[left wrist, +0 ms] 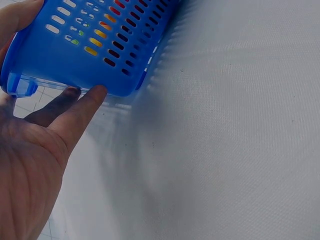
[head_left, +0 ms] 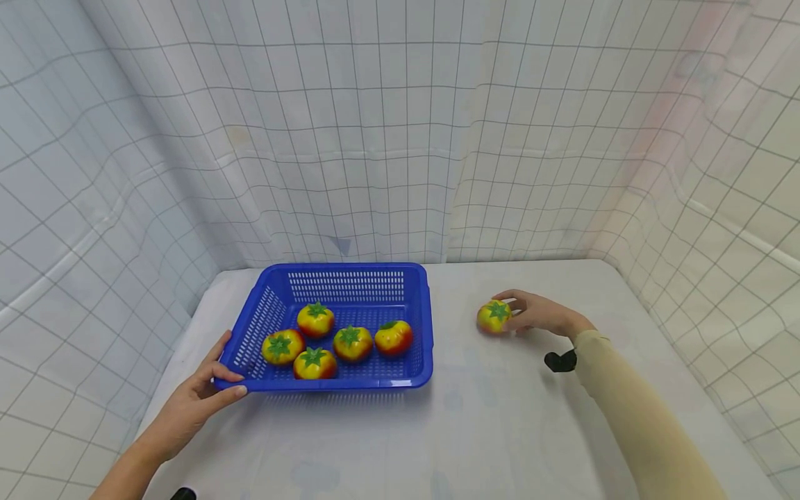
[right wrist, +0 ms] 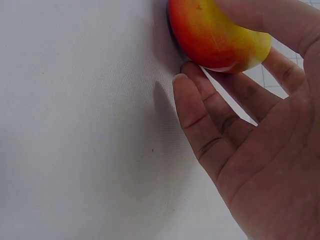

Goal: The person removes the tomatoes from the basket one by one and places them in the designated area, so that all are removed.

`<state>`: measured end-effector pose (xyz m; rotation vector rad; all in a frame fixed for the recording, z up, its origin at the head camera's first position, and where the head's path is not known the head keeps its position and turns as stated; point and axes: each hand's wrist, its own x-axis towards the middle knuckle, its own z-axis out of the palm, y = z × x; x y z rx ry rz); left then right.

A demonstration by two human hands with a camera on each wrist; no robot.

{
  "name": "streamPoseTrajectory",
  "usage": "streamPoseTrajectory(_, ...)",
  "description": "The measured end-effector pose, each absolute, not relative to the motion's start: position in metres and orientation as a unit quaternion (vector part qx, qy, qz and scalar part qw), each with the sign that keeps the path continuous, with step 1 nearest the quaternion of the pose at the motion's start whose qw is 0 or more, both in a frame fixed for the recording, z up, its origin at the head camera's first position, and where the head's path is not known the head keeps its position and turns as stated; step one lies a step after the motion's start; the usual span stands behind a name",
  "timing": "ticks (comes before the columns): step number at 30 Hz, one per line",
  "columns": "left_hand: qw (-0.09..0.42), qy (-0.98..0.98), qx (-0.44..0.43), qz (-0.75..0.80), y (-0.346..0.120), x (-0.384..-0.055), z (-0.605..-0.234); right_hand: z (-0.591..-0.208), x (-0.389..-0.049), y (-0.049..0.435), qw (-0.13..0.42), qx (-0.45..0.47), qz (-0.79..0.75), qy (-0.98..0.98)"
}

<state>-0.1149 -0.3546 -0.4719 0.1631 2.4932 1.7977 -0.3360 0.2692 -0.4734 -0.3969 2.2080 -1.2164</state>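
A blue plastic basket [head_left: 325, 384] with slotted walls sits on the left half of the table. Several red-and-yellow tomatoes [head_left: 353, 344] with green leafy tops lie inside it. At the basket's near left corner my left hand [head_left: 187, 403] grips the rim; in the left wrist view some fingers reach along the outside of the basket wall [left wrist: 65, 60]. To the right of the basket, my right hand [head_left: 540, 312] holds a single tomato [head_left: 494, 317], thumb and fingers around its right side. The right wrist view shows this tomato [right wrist: 215, 37] low against the white surface.
A white cloth covers the table [head_left: 487, 430]. White curtains with a grid pattern [head_left: 387, 139] rise behind and at both sides. A black strap piece [head_left: 560, 361] hangs at the right wrist.
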Motion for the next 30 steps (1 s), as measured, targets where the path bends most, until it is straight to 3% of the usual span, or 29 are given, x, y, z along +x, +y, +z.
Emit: streamPoseTrajectory(30, 0.032, 0.811, 0.049, 0.582, -0.355, -0.116, -0.471, -0.457, -0.328, 0.275, 0.291, -0.153, -0.430, 0.841)
